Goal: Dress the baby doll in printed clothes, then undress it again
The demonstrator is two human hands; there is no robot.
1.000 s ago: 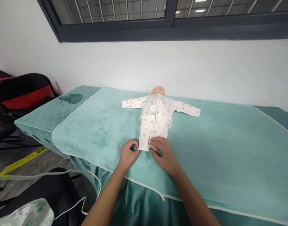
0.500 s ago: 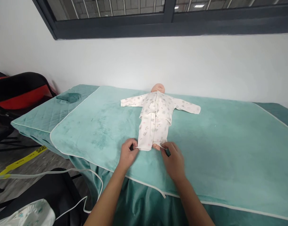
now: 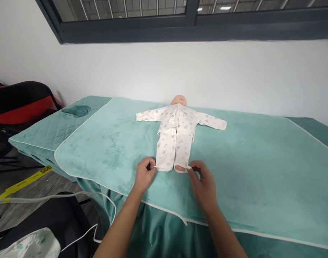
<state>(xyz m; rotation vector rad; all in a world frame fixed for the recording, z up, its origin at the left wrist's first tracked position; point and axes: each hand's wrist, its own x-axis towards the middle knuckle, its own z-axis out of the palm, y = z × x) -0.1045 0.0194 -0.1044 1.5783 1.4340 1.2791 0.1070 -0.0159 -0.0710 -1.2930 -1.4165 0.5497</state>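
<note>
A baby doll (image 3: pixel 179 100) lies on its back on the green bed cover, its head toward the wall. It wears a white printed long-sleeved top (image 3: pixel 178 117) with both sleeves spread out sideways, and matching baby pants (image 3: pixel 166 152). My left hand (image 3: pixel 145 174) pinches the hem of the pant leg on the left. With thumb and fingers, my right hand (image 3: pixel 203 184) grips the hem of the other leg at its outer corner. A bit of the doll's foot (image 3: pixel 180 168) shows inside that leg opening; the other foot is hidden by cloth.
The bed (image 3: pixel 260 172) has a face hole (image 3: pixel 77 110) at its left end and stands against a white wall under a window. Black and red chairs (image 3: pixel 24 104) are at the left. A white cable (image 3: pixel 59 195) and a patterned white item (image 3: pixel 35 245) lie over a near black chair.
My right hand has moved slightly right and drawn the hem outward and down, so that leg now covers more of the foot. My left hand keeps its pinch.
</note>
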